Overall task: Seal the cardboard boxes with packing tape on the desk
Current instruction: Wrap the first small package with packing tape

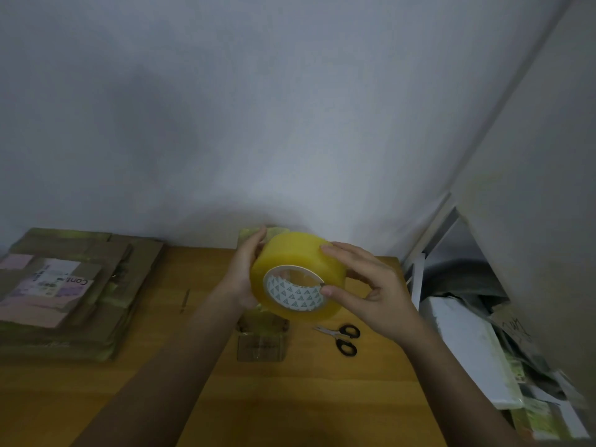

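While both hands hold it up above the wooden surface (322, 398), the large roll of yellowish clear packing tape (298, 275) is turned so its open core faces the camera, the axis running from near to far and tipped slightly down towards the viewer. The left hand (243, 275) cups the roll's left side, its fingers curled round the far rim and partly hidden behind the roll. The right hand (367, 288) grips the right side, fingers spread over the top edge and the thumb pressed at the rim of the patterned cardboard core. Below the roll, a small brown cardboard box (261, 341) sits on the surface; its top is mostly hidden by the roll and blurred, so the flaps probably cannot be judged. Black-handled scissors (342, 338) lie just right of the box. A stack of flattened brown cardboard boxes (74, 295) lies at the far left, cut off by the frame edge.
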`<state>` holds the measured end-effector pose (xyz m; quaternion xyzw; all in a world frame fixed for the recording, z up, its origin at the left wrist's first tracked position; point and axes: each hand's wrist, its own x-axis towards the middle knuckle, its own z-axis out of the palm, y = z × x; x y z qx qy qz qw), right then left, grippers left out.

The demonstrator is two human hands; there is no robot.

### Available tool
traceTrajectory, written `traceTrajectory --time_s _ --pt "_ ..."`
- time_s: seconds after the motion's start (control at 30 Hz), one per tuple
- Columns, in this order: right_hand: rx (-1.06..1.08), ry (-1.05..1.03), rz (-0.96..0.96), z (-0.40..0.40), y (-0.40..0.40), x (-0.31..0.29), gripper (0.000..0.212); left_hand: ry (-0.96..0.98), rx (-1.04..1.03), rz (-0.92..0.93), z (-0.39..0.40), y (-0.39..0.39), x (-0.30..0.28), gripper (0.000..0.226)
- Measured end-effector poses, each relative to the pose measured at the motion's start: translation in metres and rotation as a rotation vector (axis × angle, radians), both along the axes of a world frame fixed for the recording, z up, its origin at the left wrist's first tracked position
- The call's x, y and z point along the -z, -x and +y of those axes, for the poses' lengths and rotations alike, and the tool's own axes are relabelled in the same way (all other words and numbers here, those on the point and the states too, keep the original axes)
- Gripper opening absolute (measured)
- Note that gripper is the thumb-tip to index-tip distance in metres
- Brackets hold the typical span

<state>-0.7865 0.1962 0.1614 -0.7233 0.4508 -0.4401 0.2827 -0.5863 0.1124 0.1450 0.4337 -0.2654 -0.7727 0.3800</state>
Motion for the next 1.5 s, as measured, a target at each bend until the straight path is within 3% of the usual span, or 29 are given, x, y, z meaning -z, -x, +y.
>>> traceTrajectory --time_s 0.13,0.23,0.33,0.4,0.53,0.6,0.8,0.93,1.23,1.33,1.5 --pt "-0.011 -0.102 0.02 -0.001 -0.004 -0.008 0.037 -0.025 -0.007 0.009 -0.002 -0.005 0.007 0.047" --pt "-0.006 -0.07 0.078 -0.002 -0.006 -0.01 0.033 -0.041 -0.019 0.001 -0.002 -0.007 0.012 0.052" --pt "0.016 -0.074 0.043 -0.004 -0.008 -0.011 0.03 0.049 -0.087 -0.09 -0.003 -0.008 0.015 0.049" --pt "0.046 -0.077 0.046 -0.006 -0.007 -0.011 0.031 0.258 -0.119 -0.214 -0.001 -0.009 0.012 0.05" --pt "0.046 -0.051 0.204 -0.01 -0.01 -0.009 0.031 1.001 0.081 -0.565 0.012 -0.005 -0.009 0.047" --pt "0.03 -0.045 0.255 -0.011 -0.016 -0.006 0.03 1.169 0.164 -0.647 0.014 0.001 -0.006 0.05" --pt "0.009 -0.071 0.146 -0.008 -0.021 -0.004 0.03 0.958 -0.081 -0.687 0.008 0.002 0.022 0.048" --pt "-0.012 -0.104 0.144 -0.005 -0.014 -0.009 0.035 0.693 -0.191 -0.507 0.009 0.007 0.006 0.059" --pt "0.006 -0.099 0.091 -0.003 -0.011 -0.005 0.038 0.362 -0.323 -0.336 0.01 0.007 -0.003 0.067" --pt "0.008 -0.118 0.046 -0.004 -0.013 -0.005 0.038 0.328 -0.345 -0.302 0.008 0.007 -0.002 0.066" --pt "0.007 -0.091 0.123 -0.006 -0.015 -0.009 0.037 0.438 -0.349 -0.362 0.006 0.005 -0.007 0.064"
